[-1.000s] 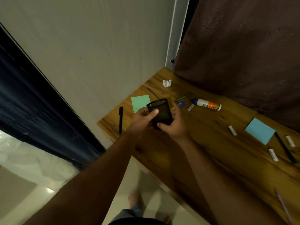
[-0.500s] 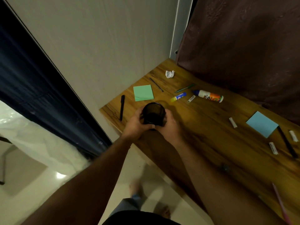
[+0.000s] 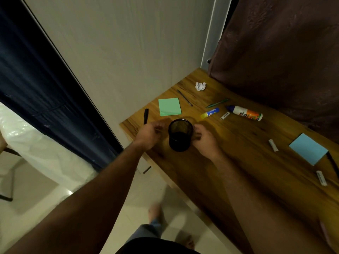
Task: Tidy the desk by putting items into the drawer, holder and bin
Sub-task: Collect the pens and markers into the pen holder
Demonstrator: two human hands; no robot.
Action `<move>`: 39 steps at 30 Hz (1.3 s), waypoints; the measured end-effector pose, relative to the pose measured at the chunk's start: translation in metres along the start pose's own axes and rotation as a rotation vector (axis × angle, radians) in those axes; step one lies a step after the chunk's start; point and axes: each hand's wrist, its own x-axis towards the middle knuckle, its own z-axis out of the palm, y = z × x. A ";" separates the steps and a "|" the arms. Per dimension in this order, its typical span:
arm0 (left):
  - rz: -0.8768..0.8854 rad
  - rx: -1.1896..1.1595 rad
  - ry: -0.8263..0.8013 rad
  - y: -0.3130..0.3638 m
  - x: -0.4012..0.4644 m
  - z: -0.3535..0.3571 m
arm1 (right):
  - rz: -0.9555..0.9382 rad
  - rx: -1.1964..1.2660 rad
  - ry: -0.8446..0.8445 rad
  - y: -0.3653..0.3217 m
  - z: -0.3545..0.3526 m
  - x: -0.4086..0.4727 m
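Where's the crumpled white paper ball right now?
Head view: the crumpled white paper ball lies at the wooden desk's far corner, near the brown curtain.

A pale wall [image 3: 119,52] fills the upper middle, meeting a white frame [image 3: 211,33] at the far corner. Beside the frame hangs a brown curtain [image 3: 284,52], which falls behind the far edge of the wooden bench [image 3: 238,153]. On the left runs a dark blue curtain [image 3: 36,79], and below it lies something white and glossy [image 3: 36,143]. The floor [image 3: 137,198] is light tile. A dark thin leg [image 3: 7,197] shows at the left edge.
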 end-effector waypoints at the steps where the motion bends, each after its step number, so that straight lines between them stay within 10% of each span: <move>1: -0.010 0.070 0.101 -0.002 0.006 -0.008 | 0.004 -0.005 0.033 0.000 -0.004 0.005; 5: -0.091 0.309 0.361 -0.002 0.029 -0.032 | -0.014 -0.005 0.136 -0.004 -0.015 0.020; 15: -0.232 0.506 0.334 -0.029 0.072 -0.030 | -0.147 -0.027 0.178 -0.019 -0.013 0.037; 20: -0.230 0.301 0.313 -0.022 0.078 -0.037 | -0.143 0.003 0.251 -0.036 -0.008 0.047; 30: 0.438 -0.286 -0.032 0.075 0.066 -0.030 | -0.128 0.230 0.307 -0.100 -0.019 0.068; 39: 0.247 -0.347 -0.181 0.061 0.068 -0.023 | -0.200 0.212 0.303 -0.073 -0.032 0.038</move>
